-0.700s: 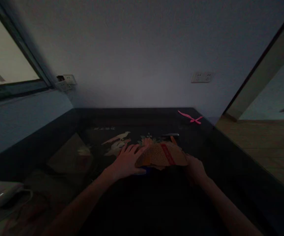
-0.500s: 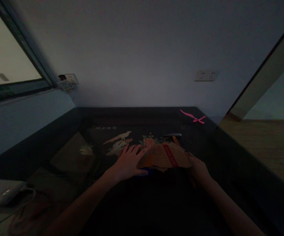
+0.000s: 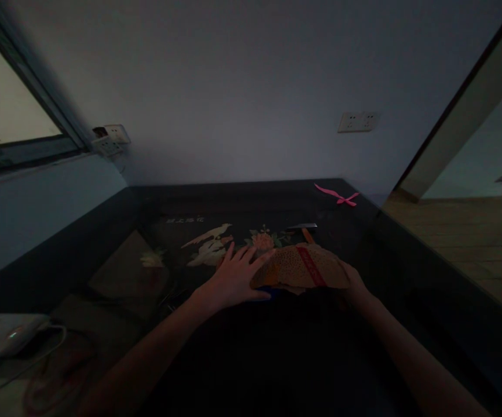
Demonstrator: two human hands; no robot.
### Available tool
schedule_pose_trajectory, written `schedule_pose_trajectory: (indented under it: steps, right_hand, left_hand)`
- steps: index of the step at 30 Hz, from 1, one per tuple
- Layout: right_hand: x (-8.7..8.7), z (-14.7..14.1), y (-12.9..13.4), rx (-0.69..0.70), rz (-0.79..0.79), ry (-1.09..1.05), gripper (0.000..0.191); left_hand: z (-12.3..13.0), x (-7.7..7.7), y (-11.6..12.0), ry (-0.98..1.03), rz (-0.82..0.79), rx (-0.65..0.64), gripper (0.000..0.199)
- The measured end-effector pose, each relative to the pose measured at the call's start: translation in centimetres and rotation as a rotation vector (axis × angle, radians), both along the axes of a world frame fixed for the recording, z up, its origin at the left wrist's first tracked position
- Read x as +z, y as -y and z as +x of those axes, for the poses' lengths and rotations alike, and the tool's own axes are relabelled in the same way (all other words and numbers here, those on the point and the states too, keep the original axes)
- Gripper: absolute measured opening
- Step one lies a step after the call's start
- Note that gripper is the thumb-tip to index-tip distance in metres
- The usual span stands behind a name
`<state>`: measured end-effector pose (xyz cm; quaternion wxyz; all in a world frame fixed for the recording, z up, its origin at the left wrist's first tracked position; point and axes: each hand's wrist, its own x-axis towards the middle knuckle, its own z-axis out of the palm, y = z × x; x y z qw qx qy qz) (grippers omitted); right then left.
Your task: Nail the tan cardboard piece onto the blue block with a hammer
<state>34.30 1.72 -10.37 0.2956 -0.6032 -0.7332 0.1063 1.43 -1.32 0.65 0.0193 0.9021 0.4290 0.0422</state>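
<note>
A brown speckled sheet [image 3: 288,267] with a red lettered band, arched on top, stands between my hands over the dark table. My left hand [image 3: 235,277] lies against its left end, fingers spread and stretched forward, thumb low along the near side. My right hand [image 3: 355,285] grips the right end, its fingers mostly hidden behind the sheet. A bit of something blue [image 3: 268,293] shows under the sheet beside my left thumb; the rest is covered. Just beyond the sheet lies a tool with an orange handle [image 3: 307,235] and a metal head [image 3: 303,226].
The dark glossy table [image 3: 233,200] bears a printed bird [image 3: 209,234] and flower [image 3: 263,240]. A pink ribbon [image 3: 337,196] lies at the far right corner. At the left sits a white device [image 3: 10,333] with a cable. Behind is a wall with sockets [image 3: 358,121].
The speckled sheet and both hands have shifted slightly right across the table. Its red band leans more now, and the right hand's fingers are more hidden. The view has also moved a little.
</note>
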Motion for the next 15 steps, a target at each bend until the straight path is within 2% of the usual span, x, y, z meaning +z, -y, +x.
schedule_pose_trajectory:
  steps: [3,5,7,8,10,13,15]
  right_hand:
    - [-0.3,0.3,-0.1,-0.013,0.013,-0.013,0.048]
    - [-0.4,0.3,-0.1,-0.018,0.025,-0.015,0.048]
    - [-0.5,0.4,-0.2,-0.006,0.047,-0.012,0.048]
    - [-0.6,0.5,-0.3,0.006,0.058,-0.010,0.047]
    - [-0.9,0.9,-0.5,0.021,0.075,-0.004,0.046]
    - [-1.3,1.5,-0.8,0.025,0.079,0.003,0.048]
    - [-1.5,1.8,-0.8,0.035,0.084,-0.005,0.047]
  left_hand:
    - [-1.9,1.9,0.2,0.068,0.028,0.037,0.094]
    - [-4.6,2.9,0.1,0.153,0.052,0.093,0.075]
    - [-8.4,2.5,0.2,0.251,0.077,0.185,0.058]
    - [-10.5,1.7,0.3,0.276,0.089,0.262,0.055]
    - [-14.5,-1.2,1.0,0.255,0.105,0.366,0.053]
    - [-18.7,-6.4,2.8,0.153,0.076,0.339,0.055]
    - [-19.8,-9.1,4.2,0.074,0.041,0.305,0.055]
